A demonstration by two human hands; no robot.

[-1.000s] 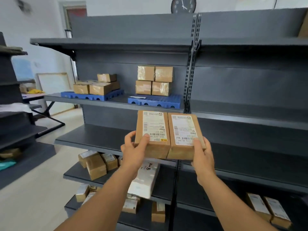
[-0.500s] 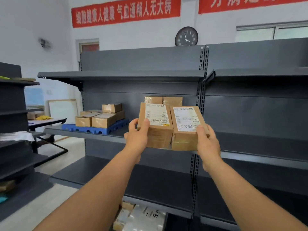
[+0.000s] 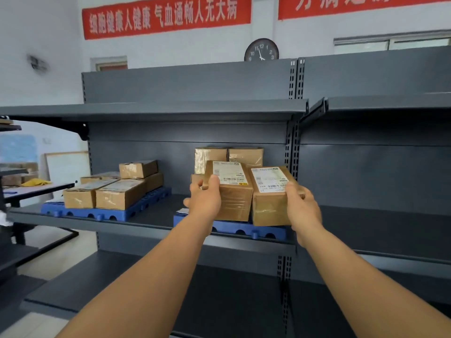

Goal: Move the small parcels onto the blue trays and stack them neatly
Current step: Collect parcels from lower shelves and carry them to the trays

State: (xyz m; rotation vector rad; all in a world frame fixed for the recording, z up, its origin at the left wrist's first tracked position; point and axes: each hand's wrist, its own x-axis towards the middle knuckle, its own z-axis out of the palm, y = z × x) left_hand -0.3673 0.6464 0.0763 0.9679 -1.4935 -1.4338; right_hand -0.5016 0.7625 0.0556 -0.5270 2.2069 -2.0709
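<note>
Two small brown parcels with white labels are side by side over the right blue tray [image 3: 244,231]. My left hand [image 3: 205,200] grips the left parcel [image 3: 234,198] with the thumb on its top. My right hand [image 3: 302,207] grips the right parcel [image 3: 267,206] at its right side. Both parcels sit low at the tray's front; whether they touch it I cannot tell. Behind them a stack of taped parcels [image 3: 244,156] stands on the same tray, partly hidden.
A second blue tray [image 3: 102,213] on the same grey shelf [image 3: 151,222] to the left carries several brown boxes [image 3: 117,193]. An upper shelf [image 3: 170,109] overhangs. A shelf upright [image 3: 292,154] stands just right of the parcels. A table [image 3: 36,189] is at far left.
Both hands carried the two parcels up from below shelf level and forward to the right blue tray. The view rose with them, and the parcels have spread slightly apart.
</note>
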